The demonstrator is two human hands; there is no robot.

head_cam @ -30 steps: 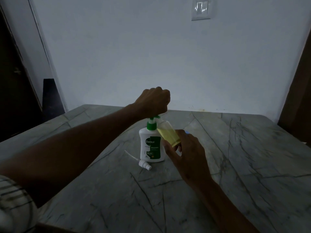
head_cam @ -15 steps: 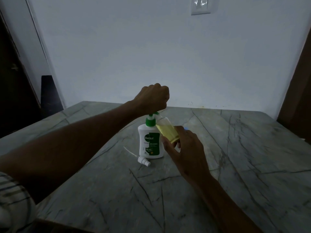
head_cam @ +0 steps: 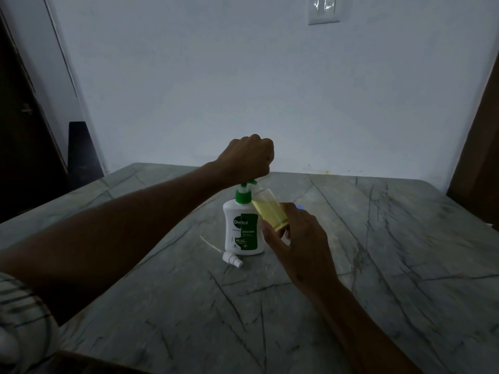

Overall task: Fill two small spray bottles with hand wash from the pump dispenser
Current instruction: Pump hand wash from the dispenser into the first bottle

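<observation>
Dim grey-veined marble makes up your counter point(head_cam: 378, 265), backed by a pale wall with a switch plate point(head_cam: 324, 9) high up. Your left hand point(head_cam: 247, 159) is curled into a fist on top of the green pump head of the white pump dispenser point(head_cam: 241, 228), which stands upright at the middle of the counter with its label toward you. Your right hand point(head_cam: 299, 238) pinches the small clear spray bottle point(head_cam: 270, 211) near its base between thumb and fingers, holding it off the counter just right of the dispenser and touching its shoulder.

The bottle's long axis leans: its open mouth points up and to the left, tucked under the pump spout, while its base points down toward your right palm. Yellow hand wash fills roughly the lower two thirds, by my estimate, so this bottle looks close to done.

To do this step well, keep the mouth directly under the spout tip and press in slow, full strokes, letting the head rise fully between them. Hold the tilt steady, since the thick liquid could smear the neck or run down the outside if the mouth drifts. Leave room at the top for the sprayer tube.

That white sprayer cap point(head_cam: 232, 259), its thin tube pointing far-left, lies on the counter just in front of the dispenser. A second bottle is not clearly visible.
</observation>
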